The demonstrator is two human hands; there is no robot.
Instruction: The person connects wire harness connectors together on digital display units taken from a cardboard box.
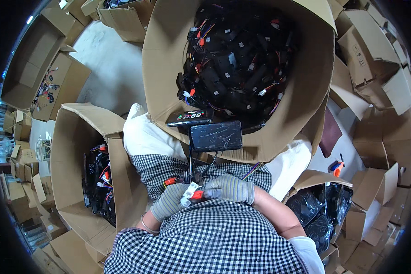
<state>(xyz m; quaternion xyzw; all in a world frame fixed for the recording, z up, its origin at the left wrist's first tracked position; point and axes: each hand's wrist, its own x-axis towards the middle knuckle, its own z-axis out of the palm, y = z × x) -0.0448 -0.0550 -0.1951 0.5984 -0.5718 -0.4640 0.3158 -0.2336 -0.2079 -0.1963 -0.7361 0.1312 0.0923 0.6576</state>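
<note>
Both my hands wear grey striped gloves and meet in front of my checked apron. My left hand (169, 202) is closed round a bundle of cable ends, with a white plug connector (192, 189) and a red plug connector (197, 195) showing. Fingers bent, my right hand (230, 188) pinches the same cable ends from the other side; its fingertips are partly hidden. Black cables run up from the hands to a flat black display unit (216, 136) at the big box's near edge. Another display unit (190, 118) with lit-looking coloured symbols lies just behind it.
The large open carton (166, 64) between my knees holds many black units with wires (235, 68). At the left, another carton (84, 118) contains similar units. Black plastic-wrapped packs (317, 223) fill a box at the right, near an orange tool (337, 169). More cartons surround me.
</note>
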